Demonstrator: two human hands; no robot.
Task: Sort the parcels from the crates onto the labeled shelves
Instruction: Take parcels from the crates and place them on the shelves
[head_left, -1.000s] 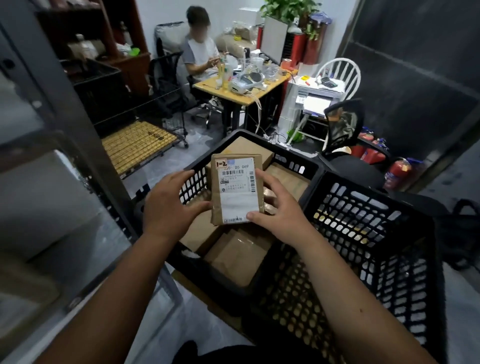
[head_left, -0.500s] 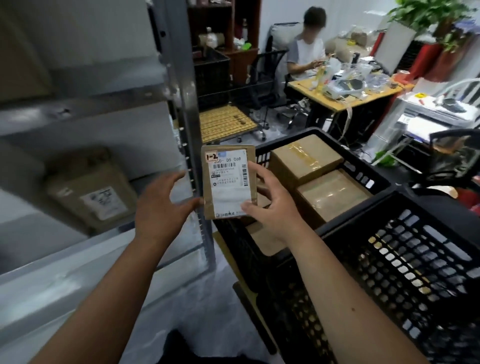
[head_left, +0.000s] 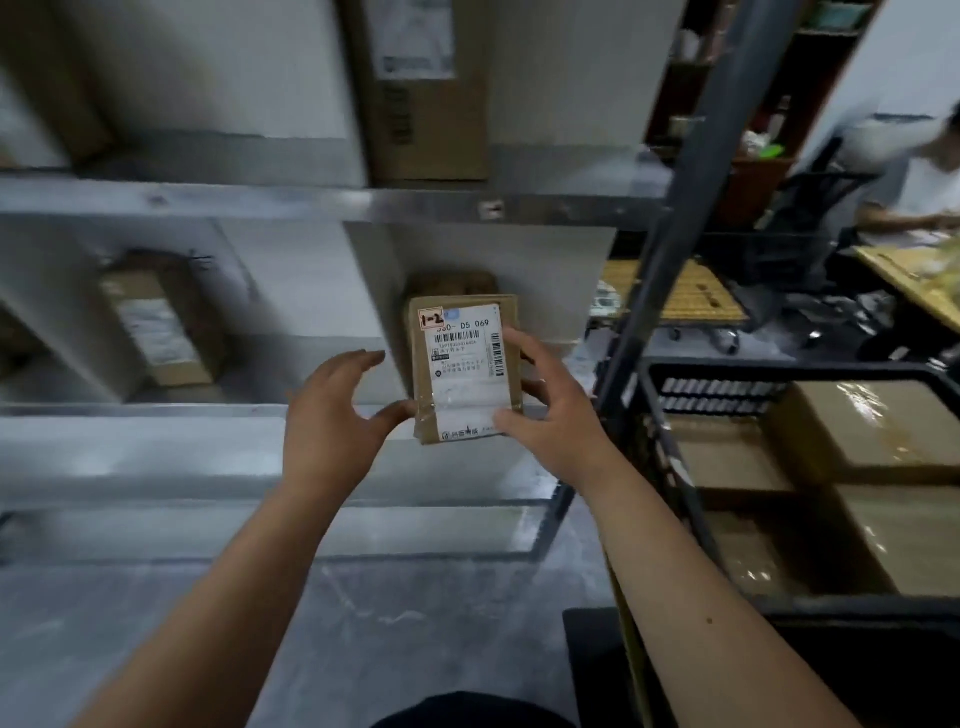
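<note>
Head view. Shelving blurred; parcels on it hard to read. Small flat cardboard parcel, rectangular, white shipping label facing the camera, red-marked "1-2" tag at its top left corner, long axis upright. It is held in front of the metal shelf front edge. Right hand grips its right side; left hand spread, thumb touching the lower left edge. Black slotted plastic crate at right holds taped brown boxes, cut off by the frame.

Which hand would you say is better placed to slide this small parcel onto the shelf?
Right, probably. The right hand already grips the parcel by its edge, in front of the shelf. The left hand only touches its lower corner with the thumb, fingers spread.
</note>
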